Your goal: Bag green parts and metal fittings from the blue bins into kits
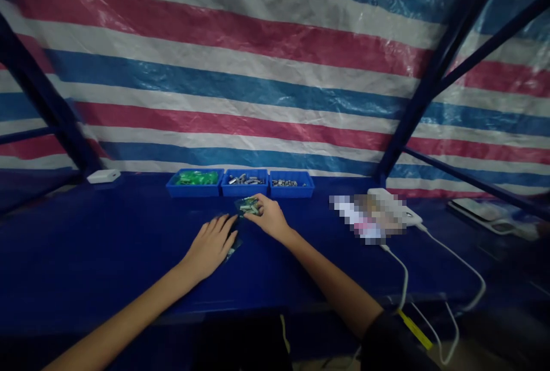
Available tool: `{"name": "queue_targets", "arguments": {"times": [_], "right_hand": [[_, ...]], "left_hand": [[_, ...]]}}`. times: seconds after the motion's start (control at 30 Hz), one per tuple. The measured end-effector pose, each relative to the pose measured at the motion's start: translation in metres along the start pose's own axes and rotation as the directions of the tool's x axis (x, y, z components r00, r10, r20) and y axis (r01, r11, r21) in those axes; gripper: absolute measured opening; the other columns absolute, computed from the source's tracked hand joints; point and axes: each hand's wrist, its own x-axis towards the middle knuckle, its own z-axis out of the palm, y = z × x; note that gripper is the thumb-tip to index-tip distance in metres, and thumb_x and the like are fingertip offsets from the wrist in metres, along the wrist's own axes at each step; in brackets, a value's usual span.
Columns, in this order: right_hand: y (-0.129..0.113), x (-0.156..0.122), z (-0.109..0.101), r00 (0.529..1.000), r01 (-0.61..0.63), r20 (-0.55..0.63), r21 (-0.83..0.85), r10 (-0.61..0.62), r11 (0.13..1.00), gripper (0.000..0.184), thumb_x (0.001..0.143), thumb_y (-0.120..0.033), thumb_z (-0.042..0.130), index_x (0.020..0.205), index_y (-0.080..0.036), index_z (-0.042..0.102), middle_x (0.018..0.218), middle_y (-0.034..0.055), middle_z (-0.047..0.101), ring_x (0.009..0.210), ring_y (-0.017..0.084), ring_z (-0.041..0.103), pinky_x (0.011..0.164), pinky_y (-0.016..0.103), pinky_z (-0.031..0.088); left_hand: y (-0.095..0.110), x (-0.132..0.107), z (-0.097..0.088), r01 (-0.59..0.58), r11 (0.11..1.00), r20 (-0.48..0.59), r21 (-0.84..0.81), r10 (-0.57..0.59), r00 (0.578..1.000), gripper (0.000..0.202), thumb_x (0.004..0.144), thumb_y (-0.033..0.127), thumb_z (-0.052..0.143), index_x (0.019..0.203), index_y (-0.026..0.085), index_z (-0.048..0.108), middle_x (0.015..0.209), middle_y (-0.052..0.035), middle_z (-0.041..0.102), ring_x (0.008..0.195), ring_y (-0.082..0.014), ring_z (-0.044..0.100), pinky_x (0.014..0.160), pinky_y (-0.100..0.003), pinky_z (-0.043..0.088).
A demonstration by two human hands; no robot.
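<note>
My right hand (271,217) pinches a small clear plastic bag (247,207) with small pale and greenish parts inside, in front of the blue bins. Lower and to the left, my left hand (209,248) lies flat on the blue table, its fingers stretched out. Partly under its fingers and beside them is a second clear bag (232,252); its contents are mostly hidden. Just behind my hands stand three blue bins in a row: a left bin (195,190) of green pieces, a middle bin (244,190) of metal parts, and a right bin (292,192) of smaller metal parts.
A white box (103,176) sits at the back left. To the right lie a white device (410,216) with white cables (455,262), a blurred-out item (365,219) and a phone-like object (476,213). Blue frame posts (412,113) and a striped sheet (240,73) close off the back.
</note>
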Motion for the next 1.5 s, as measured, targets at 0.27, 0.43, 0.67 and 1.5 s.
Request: {"name": "queue_targets", "arguments": {"times": [0.27,0.43,0.67,1.5], "right_hand": [[0.02,0.02,-0.005,0.972,0.003,-0.208,0.482,0.111,0.876,0.043,0.064,-0.038,0.071,0.099,-0.02,0.054,0.081,0.0024,0.07,0.068,0.017,0.066,0.064,0.029,0.053],[0.015,0.021,-0.005,0.998,0.064,-0.042,0.513,-0.049,0.856,0.029,0.069,-0.038,0.067,0.09,-0.021,0.059,0.079,0.0009,0.069,0.069,0.015,0.065,0.068,0.031,0.054],[0.006,0.013,-0.017,0.963,0.217,-0.225,0.339,-0.146,0.915,0.006,0.073,-0.024,0.062,0.076,-0.02,0.06,0.092,0.0042,0.071,0.09,0.019,0.066,0.077,0.032,0.05],[-0.01,0.003,-0.017,0.989,0.14,-0.061,0.177,-0.131,0.974,0.026,0.085,-0.04,0.053,0.103,-0.023,0.062,0.065,-0.0021,0.07,0.068,0.017,0.067,0.079,0.032,0.049]], "left_hand": [[0.044,0.051,-0.007,0.255,0.887,-0.095,-0.384,-0.313,0.945,0.072,0.088,0.056,0.035,0.144,0.012,0.018,0.134,-0.0216,0.044,0.107,-0.031,0.057,0.089,-0.048,0.044],[0.024,0.085,-0.028,0.059,0.779,-0.274,-0.624,-0.289,0.917,0.044,0.086,0.047,0.048,0.118,0.017,0.051,0.113,-0.0101,0.055,0.089,-0.0195,0.061,0.083,-0.036,0.048],[0.022,0.073,-0.018,-0.266,0.871,-0.514,-0.414,0.018,0.858,0.011,0.086,0.028,0.055,0.085,0.02,0.062,0.094,-0.004,0.063,0.093,-0.0191,0.06,0.084,-0.035,0.044],[-0.142,0.164,-0.048,0.198,0.935,-0.134,-0.295,-0.246,0.96,0.012,0.067,0.027,0.06,0.07,0.019,0.069,0.08,-0.0065,0.073,0.08,-0.0216,0.067,0.076,-0.03,0.05]]}}
